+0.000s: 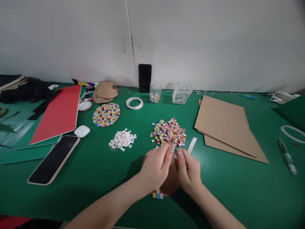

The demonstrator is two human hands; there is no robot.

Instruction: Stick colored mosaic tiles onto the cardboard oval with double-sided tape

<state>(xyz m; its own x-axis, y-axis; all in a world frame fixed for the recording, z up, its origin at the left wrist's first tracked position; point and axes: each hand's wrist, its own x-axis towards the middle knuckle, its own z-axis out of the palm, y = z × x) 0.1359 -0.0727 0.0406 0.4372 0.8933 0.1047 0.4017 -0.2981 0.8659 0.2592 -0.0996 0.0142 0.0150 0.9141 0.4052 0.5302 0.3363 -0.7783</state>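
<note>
My left hand (157, 163) and my right hand (189, 168) meet above a round brown cardboard disc (172, 183), fingertips pinched close together. A small pale bit shows between them, too little to name. Past my right fingers sticks out a white strip (192, 145); I cannot tell whether it is held or lies on the table. A few colored mosaic tiles (157, 194) sit at the disc's near edge, and my hands hide much of the rest. Just beyond my fingertips lies a heap of multicolored tiles (170, 131). Left of it is a pile of small white squares (123, 140).
A tile-covered disc (106, 114), tape roll (134, 103), plastic cup (155, 93), clear box (182, 93) and upright phone (145, 78) stand farther back. Cardboard sheets (221, 124) lie right. At left are another phone (54, 160), a white case (82, 131) and a red board (60, 113).
</note>
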